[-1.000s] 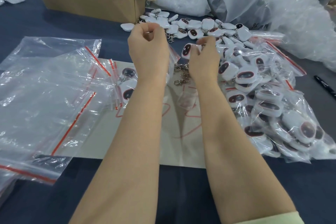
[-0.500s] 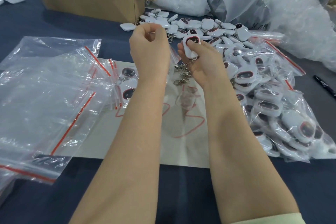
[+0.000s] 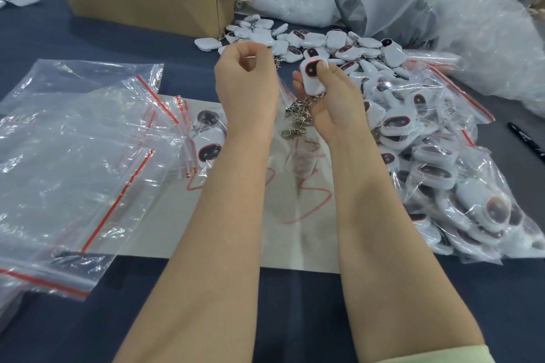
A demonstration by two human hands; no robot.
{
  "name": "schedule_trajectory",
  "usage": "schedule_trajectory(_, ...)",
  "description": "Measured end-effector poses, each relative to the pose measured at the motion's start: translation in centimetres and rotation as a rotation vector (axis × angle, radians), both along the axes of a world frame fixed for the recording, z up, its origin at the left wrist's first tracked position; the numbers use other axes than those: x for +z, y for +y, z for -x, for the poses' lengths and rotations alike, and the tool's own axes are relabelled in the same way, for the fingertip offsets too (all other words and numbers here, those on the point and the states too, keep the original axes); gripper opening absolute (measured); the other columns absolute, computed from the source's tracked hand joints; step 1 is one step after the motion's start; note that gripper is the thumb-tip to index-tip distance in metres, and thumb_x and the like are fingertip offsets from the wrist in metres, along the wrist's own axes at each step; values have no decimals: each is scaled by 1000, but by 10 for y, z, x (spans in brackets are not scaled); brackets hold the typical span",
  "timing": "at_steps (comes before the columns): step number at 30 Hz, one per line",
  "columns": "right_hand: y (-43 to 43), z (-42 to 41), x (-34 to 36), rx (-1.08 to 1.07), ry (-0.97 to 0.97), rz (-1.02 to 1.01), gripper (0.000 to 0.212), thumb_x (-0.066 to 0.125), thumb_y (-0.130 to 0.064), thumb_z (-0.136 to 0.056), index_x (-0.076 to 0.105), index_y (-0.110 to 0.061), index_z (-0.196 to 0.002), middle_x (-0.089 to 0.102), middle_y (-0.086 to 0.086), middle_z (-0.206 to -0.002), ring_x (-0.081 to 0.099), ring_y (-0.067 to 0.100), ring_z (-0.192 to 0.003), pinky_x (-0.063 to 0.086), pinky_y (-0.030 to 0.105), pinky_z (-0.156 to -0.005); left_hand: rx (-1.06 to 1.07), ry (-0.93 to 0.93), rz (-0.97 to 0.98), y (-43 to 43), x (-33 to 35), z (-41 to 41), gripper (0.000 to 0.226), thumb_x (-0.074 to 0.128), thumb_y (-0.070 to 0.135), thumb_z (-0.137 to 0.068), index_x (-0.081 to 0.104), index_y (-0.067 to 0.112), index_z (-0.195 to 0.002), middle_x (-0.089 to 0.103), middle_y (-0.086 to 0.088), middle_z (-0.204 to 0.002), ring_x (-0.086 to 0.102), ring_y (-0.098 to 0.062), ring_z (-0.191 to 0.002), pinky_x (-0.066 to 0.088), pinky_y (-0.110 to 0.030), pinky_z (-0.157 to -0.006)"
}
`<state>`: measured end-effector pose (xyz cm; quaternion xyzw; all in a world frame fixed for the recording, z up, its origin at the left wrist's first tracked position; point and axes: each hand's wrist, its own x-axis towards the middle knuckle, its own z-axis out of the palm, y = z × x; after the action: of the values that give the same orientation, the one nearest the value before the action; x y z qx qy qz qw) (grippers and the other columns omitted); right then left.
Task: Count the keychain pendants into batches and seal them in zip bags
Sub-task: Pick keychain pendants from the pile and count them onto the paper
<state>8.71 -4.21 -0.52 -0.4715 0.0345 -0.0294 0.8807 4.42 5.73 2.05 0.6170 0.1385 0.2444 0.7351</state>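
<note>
obs: right hand (image 3: 330, 106) is now turned palm-up, clear of the heap of loose pendants (image 3: 324, 44) it was reaching into a second ago. its grip is closed round one white pendant (image 3: 312, 78), thumb pressed on the dark face. several metal clasps (image 3: 298, 119) dangle below the palm, so probably more than one piece is in hand (count not readable). over the last half second it has drifted a little toward the left hand (image 3: 247, 82). left hand has barely moved: raised, fingers clenched, apparently pinching the red-lined mouth of a clear zip bag (image 3: 284, 91) that hangs just beside it; the film is faint, so that grasp is a judgement. both hands are above the paper sheet (image 3: 295, 233) on the worktop (image 3: 177, 318). empty zip bags (image 3: 73, 156) lie to the left, filled bags (image 3: 442, 174) to the right. reading: the pick is done, the batch is mid-count, the drop into the held bag comes next; seal not yet made.
</note>
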Motion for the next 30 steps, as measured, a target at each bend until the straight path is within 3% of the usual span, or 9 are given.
schedule_trajectory(4,0,2,2,73,10,-1,23,36,12,-96,54,12,-112,60,17,-89,62,24,-80,54,30,-82,-2,2,0,0,0,1,15,52,9,-88,59,18,-78,55,-3,-72,48,-16,-67,42,-30,-66)
schedule_trajectory(6,1,5,3,92,2,63,31,33,17,-94,49,17,-121,62,19,-93,63,24,-83,55,28,-81,-2,0,3,0,1,2,13,52,9,-88,59,17,-79,55,-4,-73,48,-15,-66,42,-29,-66)
schedule_trajectory(10,0,8,11,67,-16,181,37,38,13,-95,39,8,-132,60,25,-116,66,23,-88,55,28,-83,-11,8,5,0,1,2,12,52,9,-87,59,16,-80,55,-4,-73,47,-15,-65,42,-28,-65)
schedule_trajectory(14,1,10,30,56,-108,502,20,55,4,-91,48,-5,-108,64,11,-93,66,25,-88,54,36,-86,-19,18,-15,0,1,2,12,53,10,-88,60,17,-81,57,-1,-72,50,-13,-65,44,-28,-66)
schedule_trajectory(18,-1,17,43,50,-81,990,23,72,-14,-82,55,-7,-95,65,9,-70,61,14,-53,50,25,-53,-20,-12,-100,0,4,4,10,53,9,-87,59,16,-84,61,-4,-76,55,-16,-70,47,-32,-72)
schedule_trajectory(20,2,21,44,104,-112,1088,15,70,-15,-82,59,-5,-84,60,1,-51,55,9,-43,45,19,-49,-21,-49,-175,-1,7,6,10,53,7,-86,59,15,-85,62,-2,-77,57,-15,-72,47,-27,-73)
schedule_trajectory(25,9,26,46,368,-199,1354,26,46,-11,-92,63,8,-88,53,7,-70,44,14,-67,36,20,-60,6,-85,-364,3,12,8,11,54,10,-84,59,20,-85,54,15,-66,51,9,-60,38,-8,-60)
schedule_trajectory(28,11,16,42,140,-223,1324,20,50,-9,-87,66,-8,-76,53,0,-62,43,12,-59,32,14,-49,-4,-83,-356,2,13,9,13,53,8,-85,59,19,-84,54,15,-67,51,6,-60,39,-9,-61)
schedule_trajectory(30,11,1,32,-209,-162,1250,21,49,-11,-90,69,-12,-94,64,0,-86,55,13,-81,37,16,-66,-10,-76,-299,2,12,8,13,53,6,-85,60,17,-85,56,12,-68,52,0,-61,41,-14,-63)
